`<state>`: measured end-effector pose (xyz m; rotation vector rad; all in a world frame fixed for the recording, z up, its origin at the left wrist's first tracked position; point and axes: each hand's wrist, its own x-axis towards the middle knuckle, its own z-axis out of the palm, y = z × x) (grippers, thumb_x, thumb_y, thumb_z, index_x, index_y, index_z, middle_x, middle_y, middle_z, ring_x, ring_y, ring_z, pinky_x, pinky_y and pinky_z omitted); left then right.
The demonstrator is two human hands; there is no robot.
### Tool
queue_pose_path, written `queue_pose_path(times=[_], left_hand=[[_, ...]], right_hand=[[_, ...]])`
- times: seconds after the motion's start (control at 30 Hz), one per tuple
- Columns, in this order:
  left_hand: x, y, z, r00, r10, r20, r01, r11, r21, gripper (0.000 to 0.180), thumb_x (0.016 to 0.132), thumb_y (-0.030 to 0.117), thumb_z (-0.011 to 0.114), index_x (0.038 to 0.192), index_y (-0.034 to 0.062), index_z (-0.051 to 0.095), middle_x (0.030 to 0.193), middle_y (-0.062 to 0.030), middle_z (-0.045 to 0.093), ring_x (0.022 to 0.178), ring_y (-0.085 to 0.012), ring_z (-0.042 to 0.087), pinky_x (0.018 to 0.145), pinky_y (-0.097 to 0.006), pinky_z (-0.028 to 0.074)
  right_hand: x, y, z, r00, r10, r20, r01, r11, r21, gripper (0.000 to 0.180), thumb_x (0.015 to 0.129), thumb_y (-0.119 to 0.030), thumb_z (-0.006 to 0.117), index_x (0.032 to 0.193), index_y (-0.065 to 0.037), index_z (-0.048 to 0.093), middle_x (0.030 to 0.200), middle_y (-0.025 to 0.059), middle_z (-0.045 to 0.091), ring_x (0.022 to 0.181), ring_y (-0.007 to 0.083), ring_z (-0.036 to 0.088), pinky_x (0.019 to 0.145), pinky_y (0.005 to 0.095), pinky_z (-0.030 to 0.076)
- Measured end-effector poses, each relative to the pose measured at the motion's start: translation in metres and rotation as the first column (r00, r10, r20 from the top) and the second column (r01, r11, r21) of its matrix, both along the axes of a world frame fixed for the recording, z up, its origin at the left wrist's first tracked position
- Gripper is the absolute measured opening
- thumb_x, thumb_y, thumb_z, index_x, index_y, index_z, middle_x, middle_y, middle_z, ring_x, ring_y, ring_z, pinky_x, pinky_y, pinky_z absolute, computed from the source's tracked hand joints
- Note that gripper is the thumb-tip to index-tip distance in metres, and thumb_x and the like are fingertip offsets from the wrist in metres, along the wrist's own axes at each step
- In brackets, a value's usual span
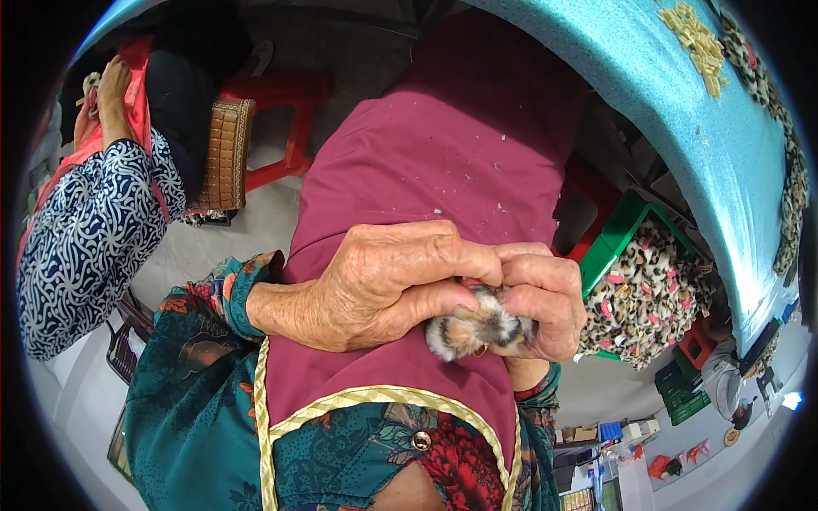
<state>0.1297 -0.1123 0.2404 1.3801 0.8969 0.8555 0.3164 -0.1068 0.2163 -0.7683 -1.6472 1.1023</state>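
Note:
Both hands meet over the maroon apron (443, 170) on my lap. Between them is a small furry piece (477, 328), mottled white, black and tan, with a bit of pink showing at its upper edge. My left hand (392, 281) pinches it from the left with thumb and forefinger. From the other side my right hand (545, 302) grips it, fingers curled and thumb pressed against the fur. The fingertips hide part of the piece, so its full shape cannot be made out.
At right a green crate (609, 238) is heaped with similar furry pieces (652, 294). A blue-covered table (682, 111) curves across the upper right, bearing pale small strips (694, 43) and a furry row (788, 187). At left sits a co-worker in a patterned sleeve (94, 230), beside a red stool (290, 119).

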Motion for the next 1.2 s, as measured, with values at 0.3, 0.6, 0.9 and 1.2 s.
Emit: queue_pose_path(times=[0.3,0.6,0.9,1.2], left_hand=[[0.002,-0.007,-0.005,0.976,0.207,-0.067,-0.183,0.947,0.264,0.038,0.069,0.022,0.078,0.092,-0.0018,0.059,0.074,-0.0106,0.061,0.062,-0.018,0.06,0.055,-0.027,0.049],[0.009,-0.012,0.002,0.962,0.194,-0.195,-0.109,0.92,0.376,0.031,0.073,0.025,0.075,0.082,0.0002,0.058,0.059,-0.0073,0.051,0.044,-0.0168,0.051,0.038,-0.028,0.04],[0.015,-0.015,-0.003,0.96,0.229,-0.16,-0.051,0.708,0.705,0.016,0.065,0.009,0.068,0.074,0.0012,0.057,0.059,-0.0026,0.046,0.046,-0.0117,0.049,0.037,-0.026,0.039],[0.003,-0.018,-0.001,0.991,0.101,0.083,-0.111,0.986,0.126,0.023,0.076,0.014,0.073,0.079,-0.0014,0.056,0.066,-0.0096,0.052,0.053,-0.0173,0.05,0.05,-0.027,0.044]], right_hand=[[-0.001,-0.008,0.005,0.999,-0.038,-0.011,0.039,0.997,0.07,0.038,0.061,-0.002,0.077,0.091,-0.002,0.054,0.092,0.0118,0.049,0.082,0.0317,0.061,0.068,0.0414,0.056],[0.01,-0.011,0.004,0.998,0.068,0.007,-0.068,0.997,0.02,0.039,0.064,0.0,0.074,0.097,-0.001,0.054,0.094,0.0133,0.05,0.084,0.0338,0.061,0.07,0.0426,0.055],[-0.002,-0.013,0.0,0.994,-0.016,-0.106,0.01,0.998,-0.059,0.031,0.071,-0.012,0.078,0.088,0.005,0.058,0.086,0.0179,0.056,0.07,0.0296,0.063,0.059,0.0381,0.055],[0.004,-0.011,0.004,0.995,0.073,-0.065,-0.066,0.992,0.111,0.035,0.06,0.002,0.076,0.091,0.0,0.06,0.097,0.0138,0.051,0.081,0.038,0.062,0.068,0.0416,0.056]])
